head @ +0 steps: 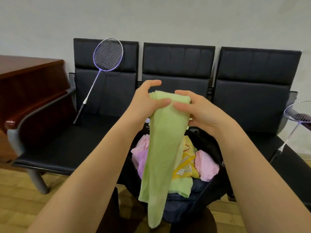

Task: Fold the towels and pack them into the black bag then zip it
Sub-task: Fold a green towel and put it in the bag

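A purple-framed badminton racket (106,64) leans on the black padded bench (55,145). The left hand (144,101) and right hand (200,111) pinch the top of a long light-green terry towel (161,148), fingers clamped on its bunched end, above an open black fabric bag (202,190). Inside lie pink towels (206,165), a yellow towel (186,158) with an unreadable white label, and another green towel (181,185).

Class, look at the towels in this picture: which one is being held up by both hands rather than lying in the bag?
The green towel: the left hand and right hand grip its top, while the pink towels and yellow towel lie in the black bag.
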The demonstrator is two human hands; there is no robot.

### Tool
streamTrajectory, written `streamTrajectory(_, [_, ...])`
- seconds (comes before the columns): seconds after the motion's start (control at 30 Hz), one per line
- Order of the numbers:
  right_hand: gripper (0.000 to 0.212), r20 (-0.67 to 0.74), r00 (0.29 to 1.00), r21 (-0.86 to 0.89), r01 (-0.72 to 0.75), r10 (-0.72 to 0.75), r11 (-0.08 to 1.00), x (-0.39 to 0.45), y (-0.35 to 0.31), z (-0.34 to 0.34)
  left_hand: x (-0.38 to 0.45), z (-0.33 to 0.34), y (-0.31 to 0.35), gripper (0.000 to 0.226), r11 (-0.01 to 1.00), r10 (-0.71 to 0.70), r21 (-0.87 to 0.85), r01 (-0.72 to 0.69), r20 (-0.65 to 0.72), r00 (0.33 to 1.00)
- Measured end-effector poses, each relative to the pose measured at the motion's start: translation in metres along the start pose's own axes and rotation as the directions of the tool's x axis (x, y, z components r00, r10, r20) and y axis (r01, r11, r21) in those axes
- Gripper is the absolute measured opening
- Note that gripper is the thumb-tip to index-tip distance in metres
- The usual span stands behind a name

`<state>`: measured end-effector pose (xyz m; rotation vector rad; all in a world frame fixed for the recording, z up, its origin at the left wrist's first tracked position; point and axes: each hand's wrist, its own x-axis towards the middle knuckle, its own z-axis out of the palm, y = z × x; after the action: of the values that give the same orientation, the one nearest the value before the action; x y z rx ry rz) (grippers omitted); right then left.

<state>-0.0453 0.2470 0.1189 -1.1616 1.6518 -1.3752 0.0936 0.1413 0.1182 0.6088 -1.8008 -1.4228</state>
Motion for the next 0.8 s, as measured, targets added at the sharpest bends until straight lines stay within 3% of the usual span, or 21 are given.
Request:
streamTrajectory(0.07, [0.057,-0.022,1.0,-0.021,0.012,-0.012,1.0,-0.002,0.003,-0.004,0.003,0.004,0.001,0.055,1.0,-0.009,-0.012,0.009,0.0,1.0])
streamTrajectory(0.13, [0.054,-0.096,0.994,0.03,0.06,-0.057,0.998,-0.001,0.002,-0.005,0.003,0.004,-0.002,0.066,1.0,-0.028,-0.005,0.028,0.065,0.998])
streamTrajectory(0.27, [0.043,-0.17,0.983,0.101,0.082,-0.064,0.991,0.005,0.001,-0.001,-0.004,0.001,-0.009,0.093,0.975,-0.13,0.212,0.073,0.268,0.955])
streamTrajectory(0.33, [0.038,-0.186,0.981,0.107,0.071,-0.05,0.992,0.008,0.003,0.001,-0.004,0.002,-0.01,0.081,0.965,-0.153,0.246,0.092,0.243,0.958])
streamTrajectory(0.43, [0.034,-0.16,0.987,0.179,0.053,-0.024,0.982,0.007,0.007,-0.002,0.001,0.007,-0.009,0.066,0.98,-0.07,0.195,0.048,0.108,0.992])
streamTrajectory(0.53, [0.05,-0.063,0.998,0.092,-0.018,0.024,0.996,0.002,0.012,-0.01,0.01,0.007,-0.01,0.058,0.989,-0.023,0.148,0.022,0.009,1.0])
streamTrajectory(0.6, [0.06,-0.077,0.997,0.048,-0.006,0.009,0.999,0.001,0.012,-0.012,0.013,0.007,-0.012,0.06,0.958,0.002,0.286,0.0,-0.009,1.0])
streamTrajectory(0.7, [0.06,-0.146,0.988,-0.064,0.044,-0.053,0.997,0.004,0.006,-0.007,0.014,0.007,-0.009,0.063,0.808,0.061,0.587,-0.044,-0.008,0.998])
streamTrajectory(0.73, [0.057,-0.159,0.985,-0.108,0.055,-0.072,0.993,0.005,0.005,-0.004,0.014,0.006,-0.007,0.064,0.778,0.072,0.626,-0.059,0.004,0.997])
streamTrajectory(0.8, [0.047,-0.176,0.978,-0.158,0.082,-0.109,0.984,0.007,0.002,0.0,0.015,0.001,-0.003,0.068,0.818,0.019,0.573,-0.052,0.063,0.998])
